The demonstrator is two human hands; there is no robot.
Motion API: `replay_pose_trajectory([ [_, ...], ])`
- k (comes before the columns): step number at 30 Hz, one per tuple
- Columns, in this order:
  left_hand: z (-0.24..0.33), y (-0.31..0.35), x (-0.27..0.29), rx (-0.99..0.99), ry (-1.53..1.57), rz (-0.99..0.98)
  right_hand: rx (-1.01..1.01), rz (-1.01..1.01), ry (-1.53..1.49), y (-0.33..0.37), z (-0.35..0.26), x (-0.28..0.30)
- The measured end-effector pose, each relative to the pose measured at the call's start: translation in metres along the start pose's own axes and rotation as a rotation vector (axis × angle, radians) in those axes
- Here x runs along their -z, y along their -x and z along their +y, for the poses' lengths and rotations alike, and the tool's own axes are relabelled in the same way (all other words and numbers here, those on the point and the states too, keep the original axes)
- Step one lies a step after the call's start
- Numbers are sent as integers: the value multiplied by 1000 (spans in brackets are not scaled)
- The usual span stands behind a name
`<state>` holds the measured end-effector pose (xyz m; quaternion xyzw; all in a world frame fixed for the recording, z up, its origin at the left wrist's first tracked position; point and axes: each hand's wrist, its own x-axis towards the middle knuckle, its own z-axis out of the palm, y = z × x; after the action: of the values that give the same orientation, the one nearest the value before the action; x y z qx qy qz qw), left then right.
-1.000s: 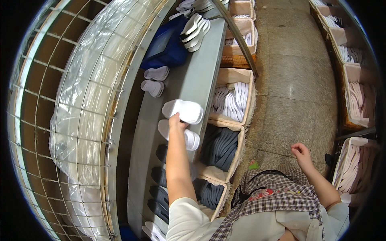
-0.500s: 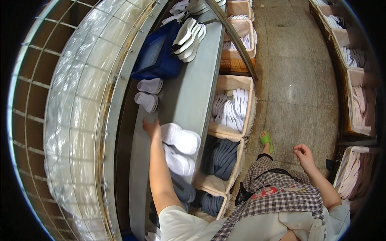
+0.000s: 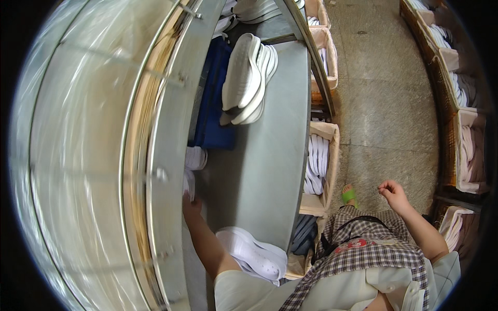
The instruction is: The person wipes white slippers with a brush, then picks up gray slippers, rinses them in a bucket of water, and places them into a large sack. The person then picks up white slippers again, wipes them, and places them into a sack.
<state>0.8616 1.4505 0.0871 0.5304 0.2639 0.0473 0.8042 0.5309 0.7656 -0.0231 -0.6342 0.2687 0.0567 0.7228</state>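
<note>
My left hand (image 3: 192, 203) reaches onto the grey metal shelf (image 3: 270, 171) and meets the near end of a pale lilac shoe (image 3: 189, 182). The shelf's upright partly hides its fingers, so its grip does not show. Just beyond lies a second pale lilac shoe (image 3: 196, 158), partly covered by the same upright. White shoe soles (image 3: 254, 253) lie on the shelf to the right of my left forearm. Over the floor on the right, my right hand (image 3: 394, 195) hangs with curled fingers and nothing visible in them.
A blue bin (image 3: 213, 124) stands farther along the shelf, beside stacked white soles (image 3: 244, 78). Cloth-lined baskets of soles (image 3: 326, 205) line the shelf's right side. More baskets (image 3: 469, 181) stand across the aisle. Wire mesh and plastic-wrapped material (image 3: 98, 155) fill the left.
The view has moved closer to the shelf and its left-hand mesh. My left hand has gone from bare shelf to the near lilac shoe. My right hand stays curled at my side.
</note>
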Motion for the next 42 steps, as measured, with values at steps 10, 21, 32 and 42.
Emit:
replay_pose_trajectory([
  [10,-3,-16,-125,17,122,283,-2,-51,264,-48,-23,-31],
  [21,-36,37,-119,-426,-834,84,96,-125,389,-73,-55,1],
  [32,-177,416,-249,110,-81,-46,208,-922,210,-123,-145,14],
  [42,-243,454,-454,-121,-583,-720,123,-843,-649,-74,-233,111],
])
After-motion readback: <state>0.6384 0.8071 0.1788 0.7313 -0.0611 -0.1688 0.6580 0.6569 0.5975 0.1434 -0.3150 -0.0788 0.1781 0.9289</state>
